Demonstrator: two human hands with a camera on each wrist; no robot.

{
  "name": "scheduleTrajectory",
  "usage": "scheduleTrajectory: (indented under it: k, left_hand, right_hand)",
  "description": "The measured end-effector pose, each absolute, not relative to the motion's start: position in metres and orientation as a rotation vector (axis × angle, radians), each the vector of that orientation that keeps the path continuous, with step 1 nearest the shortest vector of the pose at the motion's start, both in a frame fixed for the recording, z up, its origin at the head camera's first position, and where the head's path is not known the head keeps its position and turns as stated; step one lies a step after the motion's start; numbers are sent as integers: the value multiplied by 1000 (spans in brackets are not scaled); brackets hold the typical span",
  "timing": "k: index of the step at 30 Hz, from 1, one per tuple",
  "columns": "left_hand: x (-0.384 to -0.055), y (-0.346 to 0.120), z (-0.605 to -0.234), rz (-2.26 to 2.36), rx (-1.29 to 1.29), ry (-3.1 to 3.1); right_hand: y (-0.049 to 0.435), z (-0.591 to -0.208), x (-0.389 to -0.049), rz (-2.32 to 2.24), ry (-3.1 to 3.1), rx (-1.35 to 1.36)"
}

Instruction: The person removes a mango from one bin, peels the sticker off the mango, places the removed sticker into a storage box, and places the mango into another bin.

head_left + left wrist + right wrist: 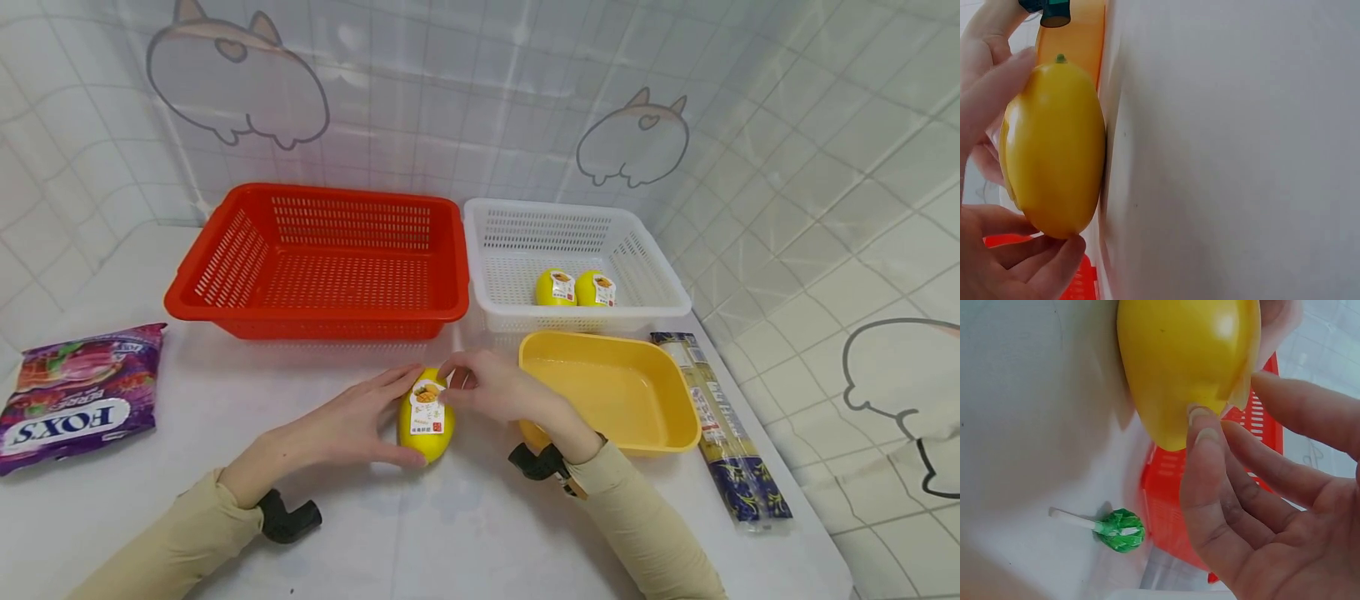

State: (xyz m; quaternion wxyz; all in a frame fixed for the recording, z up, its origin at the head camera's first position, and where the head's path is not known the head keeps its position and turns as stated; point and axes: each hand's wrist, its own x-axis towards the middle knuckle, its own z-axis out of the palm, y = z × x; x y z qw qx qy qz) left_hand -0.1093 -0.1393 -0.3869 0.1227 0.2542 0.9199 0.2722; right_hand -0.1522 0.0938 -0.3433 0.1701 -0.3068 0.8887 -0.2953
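Observation:
A yellow toy-like mango [438, 437] with a green stem tip lies on the table, a white printed label [427, 414] on its upper face. My left hand [341, 429] holds it by its ends, thumb at the stem end and fingers round the other. The fingers of my right hand [495, 387] are bent at the label's upper right edge. In the right wrist view, that edge stands off the mango by the thumb [1272, 394], with other fingertips against the mango. Below them lies a green-wrapped lollipop [1120, 530], mostly hidden by my right hand in the head view.
A red basket [345, 327] and a white basket [577, 320] holding two labelled yellow mangoes [556, 287] stand at the back. Right of my hands is a yellow basin [607, 392], beside a long clear-and-blue packet [723, 429]. A purple candy bag [82, 396] lies far left.

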Motion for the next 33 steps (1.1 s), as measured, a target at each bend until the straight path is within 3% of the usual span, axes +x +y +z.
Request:
scheduleTrajectory:
  k: [33]
  left_hand:
    - [-110, -137, -389, 923, 782, 2666]
  right_hand:
    - [87, -345, -152, -957, 2544, -842]
